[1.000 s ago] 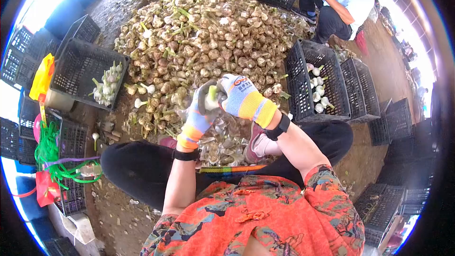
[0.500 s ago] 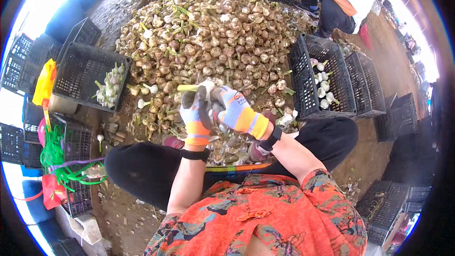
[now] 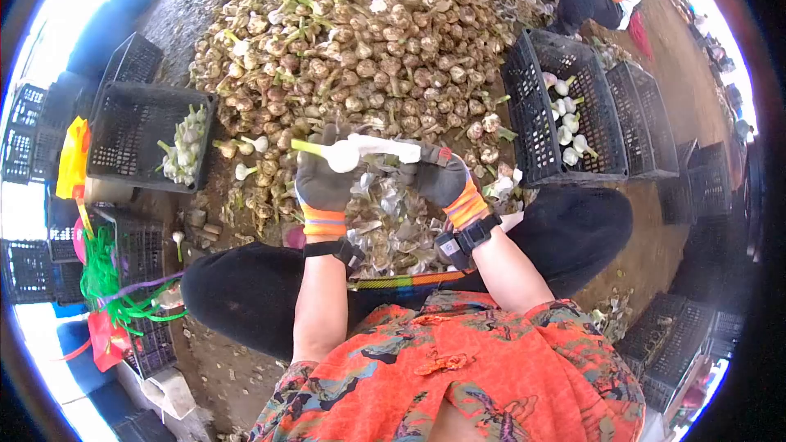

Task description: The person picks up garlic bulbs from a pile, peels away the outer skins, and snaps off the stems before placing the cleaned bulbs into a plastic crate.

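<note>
My left hand [image 3: 325, 178], in a grey-palmed glove, is closed round a white garlic bulb [image 3: 341, 156] with a short green stem pointing left. A pale strip of skin [image 3: 381, 146] stretches from the bulb to my right hand [image 3: 440, 177], whose gloved fingers pinch its far end. Both hands are over loose peelings [image 3: 393, 225] between my knees. Just beyond them rises a large heap of unpeeled garlic [image 3: 368, 49].
A black crate [image 3: 524, 106] at the right holds several white bulbs; another crate [image 3: 102, 135] at the left holds a garlic bunch. Green and purple straps [image 3: 102, 266] hang at the left. A person [image 3: 585, 0] crouches at the upper right.
My right hand has moved right, away from my left, and turned palm up. The pale strip now spans between them. The view has shifted slightly.
</note>
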`<state>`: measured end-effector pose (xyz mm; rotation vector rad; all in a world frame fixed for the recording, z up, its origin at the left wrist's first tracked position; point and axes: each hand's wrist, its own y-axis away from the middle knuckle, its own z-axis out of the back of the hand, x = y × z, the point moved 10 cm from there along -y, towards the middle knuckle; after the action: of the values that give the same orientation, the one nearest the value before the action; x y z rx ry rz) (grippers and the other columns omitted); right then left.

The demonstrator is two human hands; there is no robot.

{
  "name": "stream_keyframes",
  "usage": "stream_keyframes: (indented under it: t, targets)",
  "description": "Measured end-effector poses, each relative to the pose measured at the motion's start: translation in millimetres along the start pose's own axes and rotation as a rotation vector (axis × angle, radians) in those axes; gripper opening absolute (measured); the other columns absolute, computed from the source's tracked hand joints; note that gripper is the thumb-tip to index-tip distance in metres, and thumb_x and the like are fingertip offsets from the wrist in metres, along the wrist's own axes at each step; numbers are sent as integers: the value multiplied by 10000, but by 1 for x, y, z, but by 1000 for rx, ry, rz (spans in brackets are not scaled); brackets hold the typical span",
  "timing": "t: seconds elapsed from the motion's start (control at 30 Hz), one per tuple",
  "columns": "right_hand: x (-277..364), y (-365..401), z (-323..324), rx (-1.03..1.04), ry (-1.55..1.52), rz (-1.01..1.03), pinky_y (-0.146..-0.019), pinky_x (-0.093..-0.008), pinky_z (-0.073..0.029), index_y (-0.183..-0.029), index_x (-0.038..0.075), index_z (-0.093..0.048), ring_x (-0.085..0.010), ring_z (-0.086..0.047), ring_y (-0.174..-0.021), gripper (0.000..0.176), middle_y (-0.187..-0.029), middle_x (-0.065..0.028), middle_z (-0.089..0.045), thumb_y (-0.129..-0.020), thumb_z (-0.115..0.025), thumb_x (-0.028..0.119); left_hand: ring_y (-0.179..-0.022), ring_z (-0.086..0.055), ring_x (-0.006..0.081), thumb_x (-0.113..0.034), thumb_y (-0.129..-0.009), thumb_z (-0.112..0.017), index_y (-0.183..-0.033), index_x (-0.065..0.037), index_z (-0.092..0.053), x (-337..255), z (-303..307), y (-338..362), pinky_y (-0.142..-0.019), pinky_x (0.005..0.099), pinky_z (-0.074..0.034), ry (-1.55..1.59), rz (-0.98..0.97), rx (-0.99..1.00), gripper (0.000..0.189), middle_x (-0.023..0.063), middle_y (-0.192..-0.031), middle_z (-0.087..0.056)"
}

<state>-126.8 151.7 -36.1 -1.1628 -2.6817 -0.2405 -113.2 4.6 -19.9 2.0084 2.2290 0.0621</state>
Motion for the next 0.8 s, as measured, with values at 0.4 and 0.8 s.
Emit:
stream_keyframes:
  t: [0.4, 0.8]
  targets:
    - [-1, -7, -24, 67, -43, 96, -927, -437, -397, -1135, -22, -484, -279, -530, -1024, 350, -1131, -148, -542, -861, -469, 193, -1062, -500, 293, -596, -733, -543, -1205, 0, -412, 67, -8, 13, -883, 405, -436, -383, 246, 32, 771, 165, -1199, -481]
    - [50, -1, -19, 46, -291, 207, -891, -435, -440, -1098, -56, -518, -307, -570, -973, 376, -1061, -215, -571, -875, -458, 241, -959, -546, 171, 55, -640, -638, -1098, -60, -522, 39, 11, -2, -847, 273, -434, -1866, -251, 189, 487, 81, -1040, -568]
